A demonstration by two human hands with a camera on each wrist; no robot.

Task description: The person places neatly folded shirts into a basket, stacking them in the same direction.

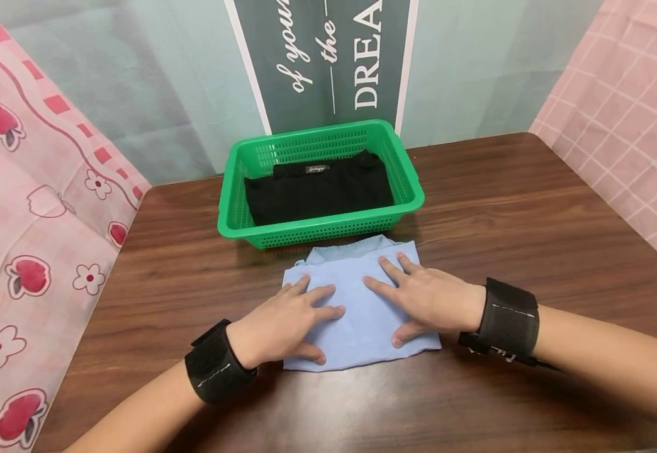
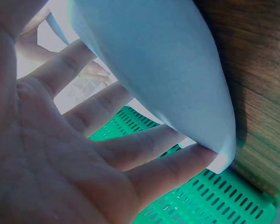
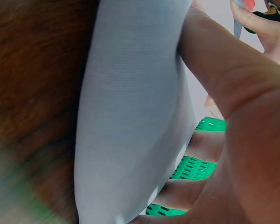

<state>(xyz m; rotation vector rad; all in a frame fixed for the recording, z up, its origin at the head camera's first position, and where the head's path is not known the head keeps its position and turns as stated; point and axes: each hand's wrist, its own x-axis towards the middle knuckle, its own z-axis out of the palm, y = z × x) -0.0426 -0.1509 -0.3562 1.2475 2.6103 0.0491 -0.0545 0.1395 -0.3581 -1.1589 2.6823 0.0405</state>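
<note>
A folded light blue cloth point(image 1: 357, 314) lies on the brown wooden table point(image 1: 532, 207), just in front of a green plastic basket point(image 1: 408, 182). My left hand point(image 1: 289, 321) lies flat on the cloth's left half with its fingers spread. My right hand point(image 1: 425, 296) presses flat on the right half, fingers straight. In the left wrist view my left hand's fingers point(image 2: 144, 149) lie against the blue cloth point(image 2: 163, 70), with the basket point(image 2: 214, 196) behind. The right wrist view shows the blue cloth point(image 3: 126, 121) under my right hand's thumb point(image 3: 219, 70).
A folded black garment point(image 1: 317, 189) lies inside the basket. Behind the basket a dark sign with white lettering point(image 1: 328, 56) stands against the wall. Pink patterned cloth point(image 1: 28, 207) hangs along the table's left side and pink checked cloth point(image 1: 634, 113) along the right.
</note>
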